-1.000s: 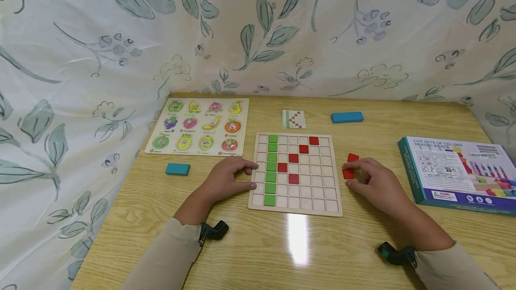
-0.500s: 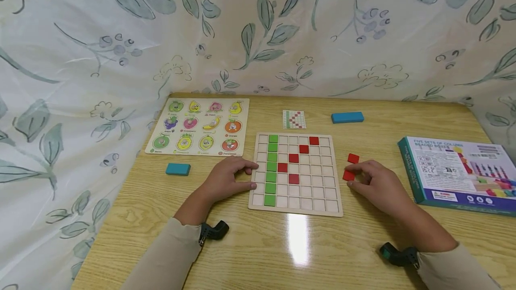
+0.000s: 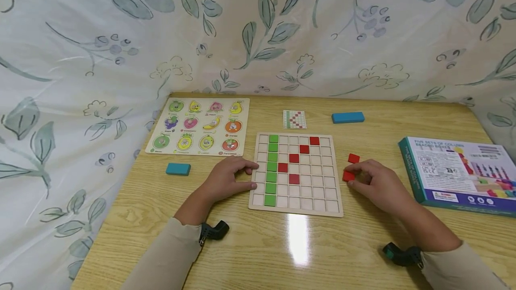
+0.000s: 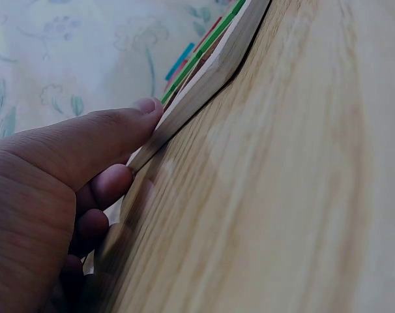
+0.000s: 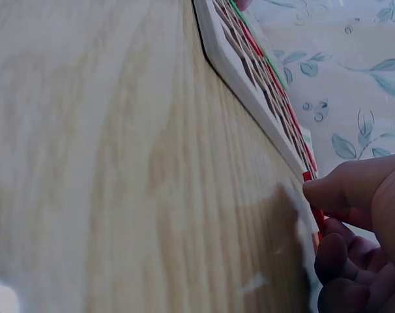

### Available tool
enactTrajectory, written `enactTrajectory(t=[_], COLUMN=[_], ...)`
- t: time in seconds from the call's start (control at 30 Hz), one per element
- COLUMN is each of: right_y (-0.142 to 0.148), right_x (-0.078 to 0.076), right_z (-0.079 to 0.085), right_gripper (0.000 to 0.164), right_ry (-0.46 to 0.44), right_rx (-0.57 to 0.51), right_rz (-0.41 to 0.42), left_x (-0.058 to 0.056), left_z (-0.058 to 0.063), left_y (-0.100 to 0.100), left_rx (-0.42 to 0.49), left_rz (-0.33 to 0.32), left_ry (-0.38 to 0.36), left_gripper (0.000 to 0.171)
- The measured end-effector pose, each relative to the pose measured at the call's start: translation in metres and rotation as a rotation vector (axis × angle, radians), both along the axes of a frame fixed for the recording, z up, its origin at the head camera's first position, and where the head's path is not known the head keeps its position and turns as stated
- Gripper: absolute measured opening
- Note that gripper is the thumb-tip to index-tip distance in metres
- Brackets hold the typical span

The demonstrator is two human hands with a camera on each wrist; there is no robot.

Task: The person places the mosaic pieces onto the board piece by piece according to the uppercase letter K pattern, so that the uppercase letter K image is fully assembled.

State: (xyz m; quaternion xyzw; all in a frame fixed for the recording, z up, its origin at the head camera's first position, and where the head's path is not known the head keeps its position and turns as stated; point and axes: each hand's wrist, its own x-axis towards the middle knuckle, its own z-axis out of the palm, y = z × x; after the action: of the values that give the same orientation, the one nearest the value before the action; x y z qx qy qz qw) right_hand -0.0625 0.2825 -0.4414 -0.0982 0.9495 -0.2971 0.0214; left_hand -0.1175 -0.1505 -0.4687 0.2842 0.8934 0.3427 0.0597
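A square wooden grid board [image 3: 339, 191] lies on the table, with one column of green tiles [image 3: 271, 166] and several red tiles [image 3: 294, 158] set in its cells. My left hand [image 3: 226, 180] holds the board's left edge; in the left wrist view the thumb [image 4: 129, 124] lies at the rim with fingers curled below. To the right of the board, my right hand [image 3: 372, 182] pinches a loose red square tile [image 3: 348, 176] between thumb and fingertips. Another red tile [image 3: 354, 158] lies just beyond it. The right wrist view shows the pinched tile [image 5: 318, 218] edge-on and partly hidden.
Behind the board lies a small pattern card [image 3: 294, 120] with a green column and red diagonals. Blue blocks rest at back right [image 3: 348, 117] and left [image 3: 178, 169]. A fruit picture board [image 3: 197, 126] lies back left, and a toy box [image 3: 459, 173] sits right.
My right hand has drawn the nearer red tile slightly toward me, so the gap to the other loose red tile has widened. My left hand has stayed at the board.
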Motion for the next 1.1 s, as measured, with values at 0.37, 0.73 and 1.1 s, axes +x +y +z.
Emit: enactTrajectory(t=[0.37,0.73,1.1], right_y=[-0.015,-0.036,-0.061], right_x=[0.009,0.012,0.014], right_z=[0.01,0.006,0.008], right_gripper=[0.033,0.035,0.028], right_ry=[-0.036,-0.034,-0.04], right_rx=[-0.048,-0.089,-0.165], right_rz=[0.028,0.067,0.144], left_x=[-0.001,0.0,-0.001], left_z=[0.001,0.002,-0.001], left_y=[0.001,0.001,0.0], left_rx=[0.004,0.003,0.001], left_rz=[-0.007,0.002,0.0], left_ry=[0.011,-0.004,0.002], left_gripper=[0.045,0.045,0.045])
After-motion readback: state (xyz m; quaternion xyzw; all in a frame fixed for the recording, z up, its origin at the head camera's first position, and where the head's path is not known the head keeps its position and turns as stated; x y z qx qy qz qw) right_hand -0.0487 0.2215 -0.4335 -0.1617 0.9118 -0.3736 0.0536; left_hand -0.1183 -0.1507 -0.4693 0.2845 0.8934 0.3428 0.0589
